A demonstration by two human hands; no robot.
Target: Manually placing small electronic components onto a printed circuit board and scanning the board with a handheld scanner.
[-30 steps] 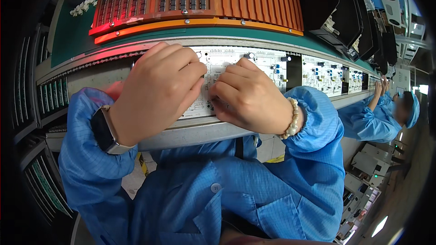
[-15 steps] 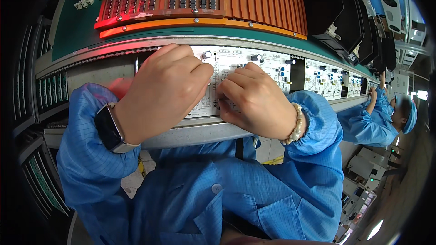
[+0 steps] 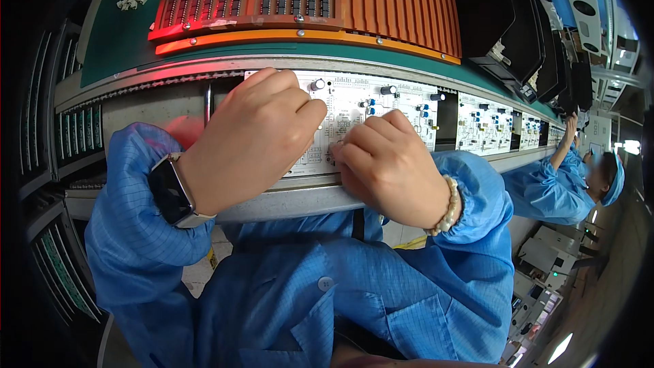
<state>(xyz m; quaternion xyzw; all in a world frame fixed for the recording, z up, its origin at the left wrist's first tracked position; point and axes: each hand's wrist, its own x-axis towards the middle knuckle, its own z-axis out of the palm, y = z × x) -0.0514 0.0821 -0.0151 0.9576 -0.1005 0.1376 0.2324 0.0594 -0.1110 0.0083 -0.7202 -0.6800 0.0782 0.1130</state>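
Note:
A white circuit board [image 3: 344, 110] sits on the conveyor line in front of me, carrying a black capacitor [image 3: 318, 84] and several small blue parts. Over its left part is my left hand [image 3: 262, 138], closed, with the fingertips turned down and hidden beneath the knuckles. My right hand [image 3: 394, 167] is closed over the near middle of the same board, thumb and fingers drawn together. Whatever either hand pinches is too small or too covered to make out. A gap of bare board shows between the two hands.
Beyond the conveyor rail [image 3: 204, 68] stands an orange ribbed rack [image 3: 402, 10] with rows of black components. More populated boards [image 3: 485, 123] line up to the right, where a co-worker in blue [image 3: 555, 187] works. Black bins [image 3: 504, 20] stand at the far right.
My right hand has drawn slightly right and nearer to me, uncovering more of the board. My left hand stays closed over the left part. The view has shifted a little.

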